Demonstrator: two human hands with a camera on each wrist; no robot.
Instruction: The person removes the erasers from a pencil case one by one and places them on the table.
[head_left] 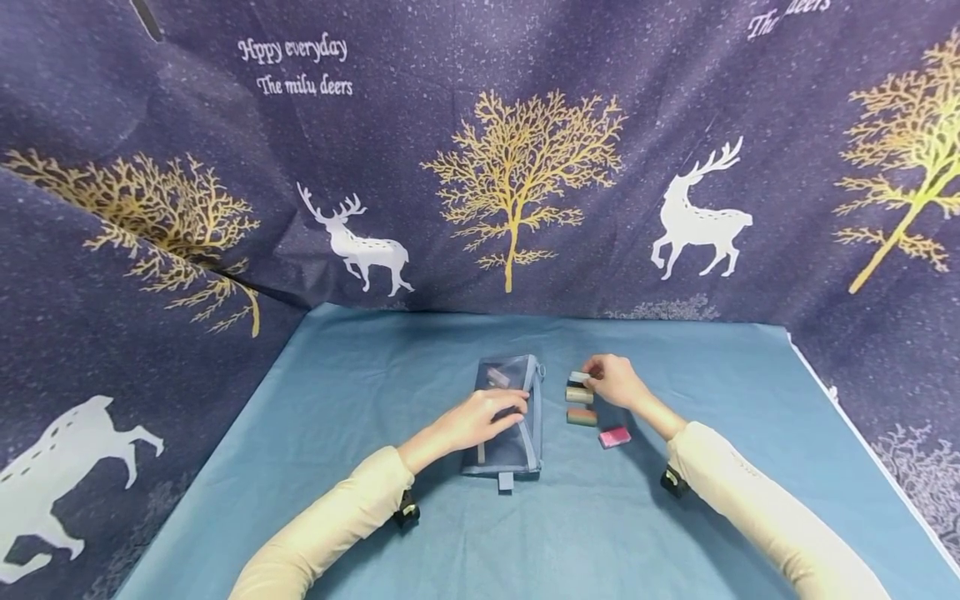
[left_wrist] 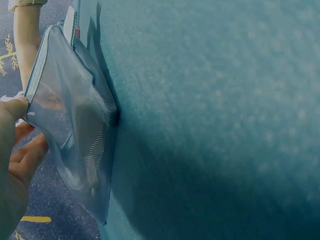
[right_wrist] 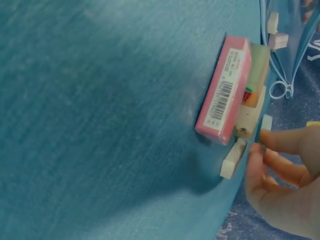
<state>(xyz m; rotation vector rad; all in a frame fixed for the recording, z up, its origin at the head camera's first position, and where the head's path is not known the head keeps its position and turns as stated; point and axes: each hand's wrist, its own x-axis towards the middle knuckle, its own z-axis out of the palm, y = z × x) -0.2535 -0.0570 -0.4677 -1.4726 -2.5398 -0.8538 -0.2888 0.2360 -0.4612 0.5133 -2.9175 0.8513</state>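
Note:
A blue mesh zip pouch [head_left: 498, 458] lies on the cloth, with small pale erasers [right_wrist: 278, 41] inside. My left hand [head_left: 487, 417] pinches the pouch's zipper edge between thumb [left_wrist: 19, 106] and fingers, lifting the mesh. To the right of the pouch, my right hand [head_left: 613, 382] pinches a small pale-blue eraser [right_wrist: 267, 122], partly hidden by the fingertips. Beside it are a beige eraser [head_left: 579, 395], a green-and-orange eraser [head_left: 581, 417] and a pink eraser [head_left: 615, 437] with a barcode label. A white eraser [right_wrist: 233, 160] lies near the right fingertips.
Blue cloth [head_left: 360, 375] covers the table. A dark curtain [head_left: 450, 50] printed with deer and trees hangs behind and at the sides. A ring [right_wrist: 281, 90] hangs at the pouch's zipper end, and a grey tab [head_left: 506, 482] at its near end.

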